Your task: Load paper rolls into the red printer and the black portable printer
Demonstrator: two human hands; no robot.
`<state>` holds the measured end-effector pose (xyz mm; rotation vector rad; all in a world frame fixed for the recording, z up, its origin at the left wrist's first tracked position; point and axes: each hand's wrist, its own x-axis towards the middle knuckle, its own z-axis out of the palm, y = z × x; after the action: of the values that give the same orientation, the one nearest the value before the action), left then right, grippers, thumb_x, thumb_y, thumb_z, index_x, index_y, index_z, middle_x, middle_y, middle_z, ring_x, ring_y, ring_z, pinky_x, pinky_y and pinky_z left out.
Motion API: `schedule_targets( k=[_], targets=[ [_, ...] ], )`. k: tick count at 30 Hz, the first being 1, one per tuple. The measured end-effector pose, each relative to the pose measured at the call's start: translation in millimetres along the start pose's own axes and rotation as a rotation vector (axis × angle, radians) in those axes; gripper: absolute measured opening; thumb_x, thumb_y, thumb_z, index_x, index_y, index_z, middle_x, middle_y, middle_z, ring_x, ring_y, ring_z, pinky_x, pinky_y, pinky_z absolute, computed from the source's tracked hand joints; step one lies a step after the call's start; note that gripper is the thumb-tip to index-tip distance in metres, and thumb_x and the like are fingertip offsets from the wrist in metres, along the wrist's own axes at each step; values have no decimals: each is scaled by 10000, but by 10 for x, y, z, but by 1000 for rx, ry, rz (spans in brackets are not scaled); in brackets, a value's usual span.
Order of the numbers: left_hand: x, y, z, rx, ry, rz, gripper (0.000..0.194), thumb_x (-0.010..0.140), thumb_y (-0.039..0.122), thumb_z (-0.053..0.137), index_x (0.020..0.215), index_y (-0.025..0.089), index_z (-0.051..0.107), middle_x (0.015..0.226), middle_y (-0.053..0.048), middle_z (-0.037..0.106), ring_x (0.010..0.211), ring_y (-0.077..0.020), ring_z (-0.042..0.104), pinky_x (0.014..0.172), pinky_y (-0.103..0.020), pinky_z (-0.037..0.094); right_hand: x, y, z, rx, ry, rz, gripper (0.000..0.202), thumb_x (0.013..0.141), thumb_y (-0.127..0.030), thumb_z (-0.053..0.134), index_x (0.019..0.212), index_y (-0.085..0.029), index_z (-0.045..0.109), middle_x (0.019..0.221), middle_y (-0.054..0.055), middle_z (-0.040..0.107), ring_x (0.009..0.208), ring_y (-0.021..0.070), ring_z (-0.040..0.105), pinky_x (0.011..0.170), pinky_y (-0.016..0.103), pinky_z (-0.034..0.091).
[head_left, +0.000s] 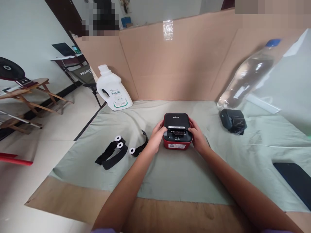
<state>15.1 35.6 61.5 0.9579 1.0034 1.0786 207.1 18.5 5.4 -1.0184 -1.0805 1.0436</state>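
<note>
A red and black box-shaped device (178, 122) sits on the pale green cloth (179, 181), with white labels on its top and front. My left hand (157, 135) grips its left side, thumb on the top edge. On the opposite side, my right hand (197, 134) holds it the same way, its thumb near the slot across the top. Left of my left hand lie several small rolls with black strips, among them one roll (118, 138) at the back and another (132, 151) nearer my forearm.
A white jug (113, 90) stands at the back left before a cardboard screen (175, 64). At the back right, a large clear bottle (247, 77) leans behind a black object (233, 121). A dark phone (293, 181) lies at the right edge.
</note>
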Motion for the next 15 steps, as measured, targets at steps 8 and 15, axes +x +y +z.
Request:
schedule_targets(
  k=[8,15],
  targets=[
    [47,-109,-29,-65,22,-73,639,704,152,569,1339,221,586,1420,-32,604,1312,-244,545,1040,-316,466,46,-44,20,36,0,15,633,750,-257,543,1382,-289,544,1453,-4,559,1362,262,482,1123,400,416],
    [38,-155,-74,-87,-14,-48,610,734,178,602,1341,237,581,1456,-24,567,1299,-232,545,999,-288,471,29,18,-6,51,-18,-14,604,792,-317,566,1395,-310,524,1469,-14,546,1384,255,467,1156,419,385]
  ],
)
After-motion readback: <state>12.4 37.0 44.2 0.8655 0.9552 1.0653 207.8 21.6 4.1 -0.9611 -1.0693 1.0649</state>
